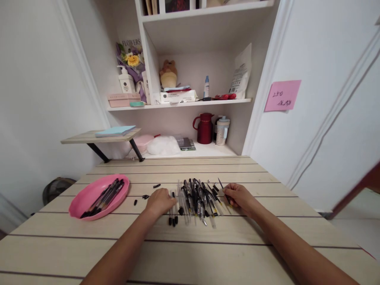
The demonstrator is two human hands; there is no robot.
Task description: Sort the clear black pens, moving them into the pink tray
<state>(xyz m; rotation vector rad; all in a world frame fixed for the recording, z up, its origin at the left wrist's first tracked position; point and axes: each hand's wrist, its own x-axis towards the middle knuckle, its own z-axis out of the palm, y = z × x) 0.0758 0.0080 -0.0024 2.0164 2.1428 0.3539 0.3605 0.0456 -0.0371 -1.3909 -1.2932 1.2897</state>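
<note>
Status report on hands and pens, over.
Left hand curled at pen pile left edge. Right hand pinching thin refill. Loose caps between pile and pink tray.

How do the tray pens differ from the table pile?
The tray pens lie bundled in the pink tray; the table pile sprawls on the table. The tray pens look dark; the table pile shows clear barrels. The left hand and right hand rest by the table pile, not the tray pens. Both are slim pens.

Slatted wooden table bears a pink tray, loose pens and caps.
</note>
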